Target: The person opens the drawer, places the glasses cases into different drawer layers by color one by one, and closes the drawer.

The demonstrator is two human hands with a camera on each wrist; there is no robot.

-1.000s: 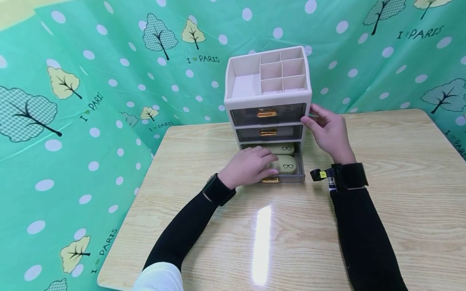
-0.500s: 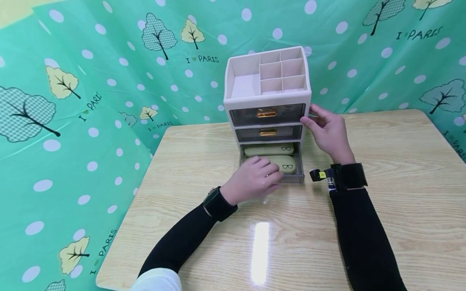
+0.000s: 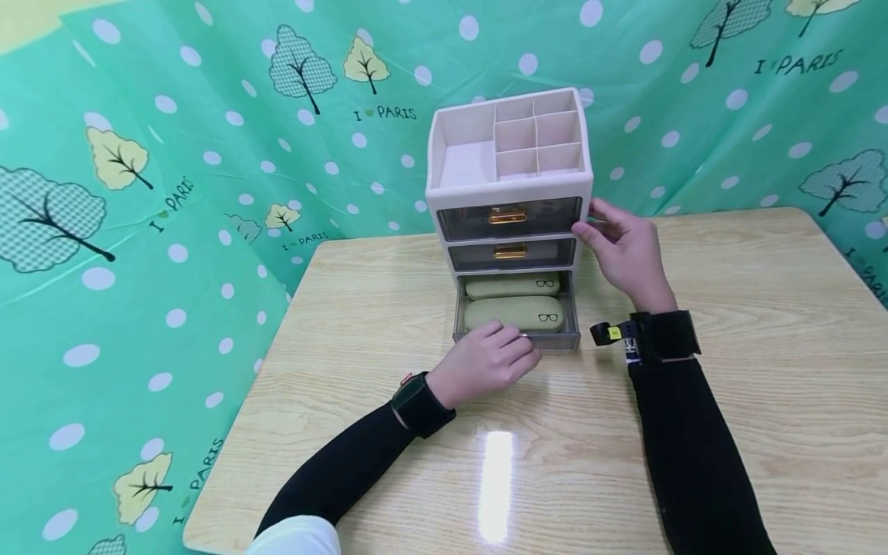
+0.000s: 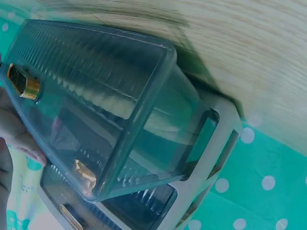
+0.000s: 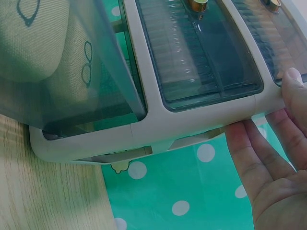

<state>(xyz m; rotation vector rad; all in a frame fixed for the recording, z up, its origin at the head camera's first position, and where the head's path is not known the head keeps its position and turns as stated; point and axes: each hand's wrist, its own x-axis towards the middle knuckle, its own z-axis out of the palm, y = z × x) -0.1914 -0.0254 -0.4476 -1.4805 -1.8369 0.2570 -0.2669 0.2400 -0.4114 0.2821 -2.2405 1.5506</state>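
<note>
A white desktop drawer organizer [image 3: 509,187] stands at the back of the table, its clear bottom drawer [image 3: 570,340] pulled out. Inside lie two pale green glasses cases, a front one [image 3: 512,312] and a rear one [image 3: 513,286], each printed with a small pair of glasses. My left hand [image 3: 484,365] is at the drawer's front rim with loosely bent fingers and hides the handle in the head view. In the left wrist view, the gold handle [image 4: 23,82] shows beside that hand, not gripped. My right hand [image 3: 630,254] holds the organizer's right side, thumb on the front edge, fingers along the side.
Two upper drawers, the top one [image 3: 479,222] and the middle one [image 3: 472,256], are closed. Divided compartments [image 3: 516,135] form the organizer's top. Green patterned cloth [image 3: 388,54] hangs behind and left of the wooden table [image 3: 569,447].
My left hand has drawn back from over the front glasses case to the drawer's front rim, uncovering both cases. The right hand and the organizer stay in place.
</note>
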